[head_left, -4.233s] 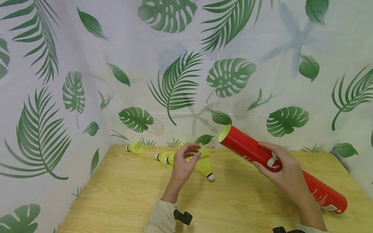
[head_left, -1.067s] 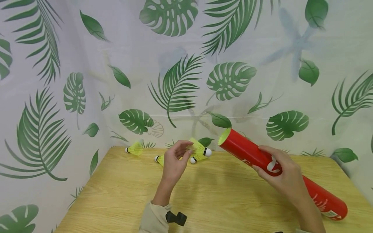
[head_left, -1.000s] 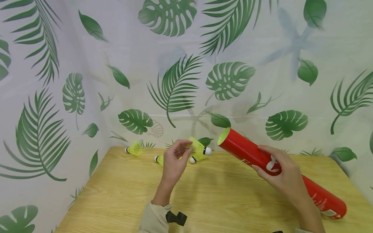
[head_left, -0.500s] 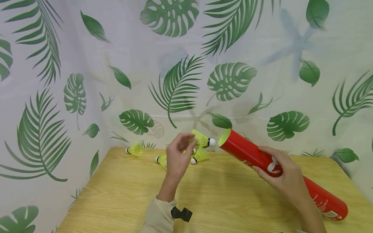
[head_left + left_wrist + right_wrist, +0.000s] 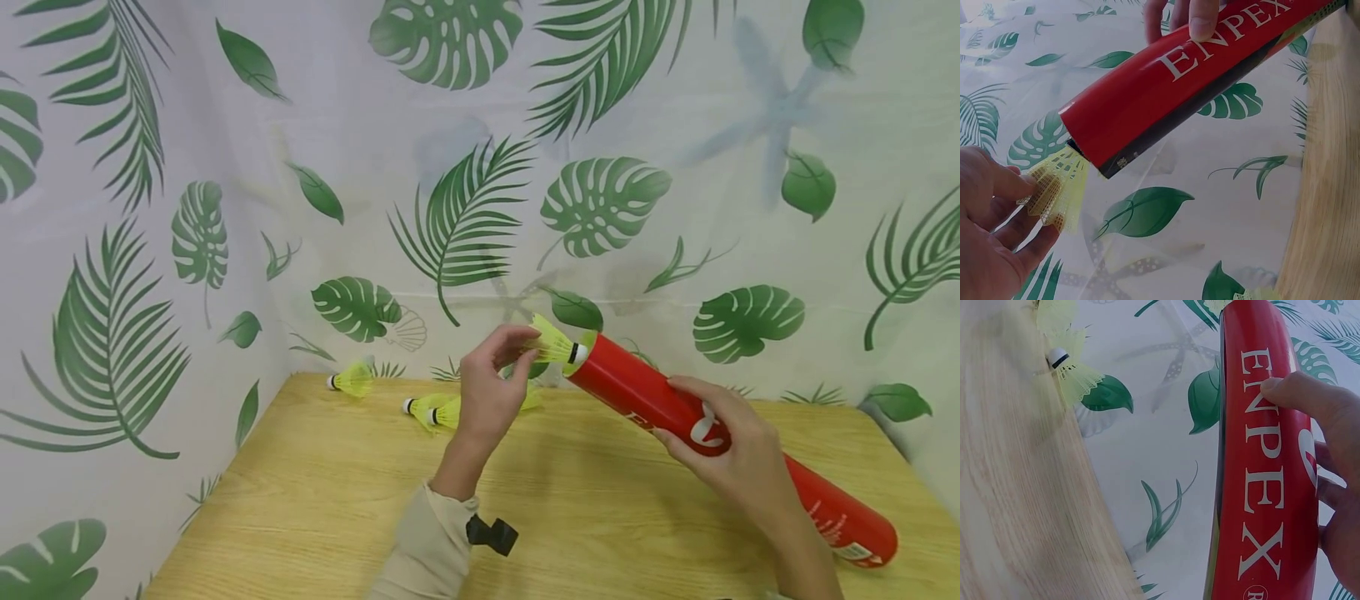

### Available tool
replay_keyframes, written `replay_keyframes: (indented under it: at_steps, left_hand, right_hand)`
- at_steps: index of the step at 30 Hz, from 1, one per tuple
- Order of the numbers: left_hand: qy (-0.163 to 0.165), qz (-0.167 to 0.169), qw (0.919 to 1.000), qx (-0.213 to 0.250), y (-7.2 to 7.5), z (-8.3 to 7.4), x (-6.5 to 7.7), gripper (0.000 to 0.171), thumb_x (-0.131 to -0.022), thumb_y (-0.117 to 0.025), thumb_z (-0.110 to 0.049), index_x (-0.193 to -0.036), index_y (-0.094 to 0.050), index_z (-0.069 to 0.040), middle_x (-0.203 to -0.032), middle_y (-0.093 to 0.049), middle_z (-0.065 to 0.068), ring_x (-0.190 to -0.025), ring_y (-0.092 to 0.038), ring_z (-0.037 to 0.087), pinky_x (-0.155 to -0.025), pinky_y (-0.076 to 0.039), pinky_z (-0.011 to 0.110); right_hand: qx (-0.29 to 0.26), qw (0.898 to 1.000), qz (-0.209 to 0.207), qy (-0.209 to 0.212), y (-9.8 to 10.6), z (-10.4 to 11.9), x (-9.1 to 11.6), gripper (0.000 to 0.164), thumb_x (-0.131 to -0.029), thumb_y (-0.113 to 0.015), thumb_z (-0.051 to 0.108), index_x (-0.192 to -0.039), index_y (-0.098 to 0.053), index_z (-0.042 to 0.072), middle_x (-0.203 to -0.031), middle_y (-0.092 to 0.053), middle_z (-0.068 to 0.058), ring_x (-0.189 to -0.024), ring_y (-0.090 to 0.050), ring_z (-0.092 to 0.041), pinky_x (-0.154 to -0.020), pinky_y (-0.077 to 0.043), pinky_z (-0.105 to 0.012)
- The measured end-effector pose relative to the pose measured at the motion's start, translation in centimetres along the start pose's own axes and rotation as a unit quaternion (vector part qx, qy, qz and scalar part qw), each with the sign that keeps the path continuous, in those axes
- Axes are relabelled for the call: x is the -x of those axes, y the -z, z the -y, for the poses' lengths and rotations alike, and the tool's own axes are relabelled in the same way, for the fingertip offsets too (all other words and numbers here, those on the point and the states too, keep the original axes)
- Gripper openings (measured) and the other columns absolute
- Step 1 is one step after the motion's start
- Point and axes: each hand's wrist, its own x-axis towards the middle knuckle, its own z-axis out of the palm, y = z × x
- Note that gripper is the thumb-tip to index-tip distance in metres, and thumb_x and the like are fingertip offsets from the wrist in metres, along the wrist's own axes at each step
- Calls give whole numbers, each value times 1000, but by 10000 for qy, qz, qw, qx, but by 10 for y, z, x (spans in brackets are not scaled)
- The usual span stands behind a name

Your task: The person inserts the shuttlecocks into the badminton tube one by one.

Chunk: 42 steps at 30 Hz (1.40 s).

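My left hand [image 5: 492, 385] pinches a yellow shuttlecock [image 5: 553, 342] by its skirt. Its white cork with a black band points right, at the open mouth of a red tube [image 5: 626, 385]. In the left wrist view the cork end of the shuttlecock [image 5: 1063, 181] is hidden inside the tube's mouth, with the skirt outside between thumb and fingers. My right hand [image 5: 731, 446] grips the tube around its middle, thumb on the near side. The tube [image 5: 1260, 462], lettered ENPEX, slants with its mouth up to the left and its base low at the right.
Several yellow shuttlecocks lie along the back of the wooden table [image 5: 315, 517]: one shuttlecock [image 5: 352, 380] at the far left, another shuttlecock [image 5: 447, 413] beside the left hand, others partly hidden behind it. A leaf-printed cloth [image 5: 480, 208] rises right behind the table's back edge.
My left hand has lifted a shuttlecock from the group on the table and carried it up and right to the tube's mouth. The right hand and tube have barely moved.
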Motion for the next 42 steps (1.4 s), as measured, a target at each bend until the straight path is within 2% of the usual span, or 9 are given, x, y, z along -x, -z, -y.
replay_keyframes:
  at_steps: [3,4,10,11,16,19,24,32,42]
  left_hand:
    - [-70,49,9999,-130,-4,0,0,16,-84,-62,13,-99,-63,8,-90,-67,20,-83,-67,32,-74,-56,38]
    - [-84,72,9998,-174,-6,5,0,17,-84,-62,12,-99,-64,6,-91,-68,18,-84,-67,29,-75,-56,35]
    - [-58,336,9986,-393,-14,7,2,18,-84,-61,11,-100,-64,4,-94,-69,14,-85,-68,21,-75,-55,27]
    - [-36,388,9984,-417,-14,3,2,18,-84,-61,12,-101,-63,5,-94,-69,15,-86,-68,22,-75,-55,27]
    - [137,574,9974,-405,-16,1,3,18,-86,-60,11,-103,-63,4,-96,-69,16,-86,-68,23,-76,-55,26]
    - [249,678,9967,-379,-18,8,4,18,-87,-61,8,-105,-63,2,-98,-69,15,-86,-68,23,-77,-55,26]
    - [284,833,9951,-441,-21,25,7,20,-90,-61,1,-109,-65,-5,-103,-69,6,-88,-67,12,-79,-53,21]
    - [299,1316,9908,-126,-22,28,10,19,-94,-57,-6,-112,-63,-11,-107,-66,0,-96,-63,4,-86,-50,22]
    - [442,1504,9873,274,-26,31,12,20,-97,-54,-11,-115,-61,-11,-109,-65,2,-97,-63,7,-87,-50,24]
  right_hand:
    - [-17,10000,-3,11,0,0,0,72,-68,-86,12,-132,-55,25,-122,-59,1,-95,-49,-7,-66,-46,-9]
    - [-11,10000,6,-1,0,0,0,72,-68,-86,12,-132,-55,25,-122,-59,1,-95,-49,-8,-66,-47,-9]
    - [-32,9999,106,-102,-1,3,-2,72,-68,-86,14,-133,-55,25,-123,-59,1,-100,-52,-14,-70,-45,-8]
    - [-48,9999,107,-103,-1,3,-1,72,-68,-86,14,-133,-55,25,-123,-59,1,-101,-52,-14,-71,-44,-8]
    - [-63,9999,78,-37,-1,2,-2,72,-69,-86,13,-133,-55,25,-124,-59,1,-100,-52,-14,-71,-44,-7]
    - [-71,9999,57,52,-2,2,-2,72,-69,-85,13,-132,-55,24,-123,-59,0,-100,-52,-14,-71,-44,-6]
    - [-80,9999,58,103,-2,4,-1,72,-68,-86,13,-132,-55,24,-124,-59,-1,-100,-53,-16,-72,-43,-6]
    - [-66,9999,99,63,-2,3,-1,72,-68,-86,14,-132,-55,23,-124,-59,-1,-103,-55,-19,-77,-39,-3]
    - [16,9999,95,51,-1,2,-1,71,-69,-85,15,-132,-55,21,-125,-59,-2,-104,-55,-21,-78,-37,-3]
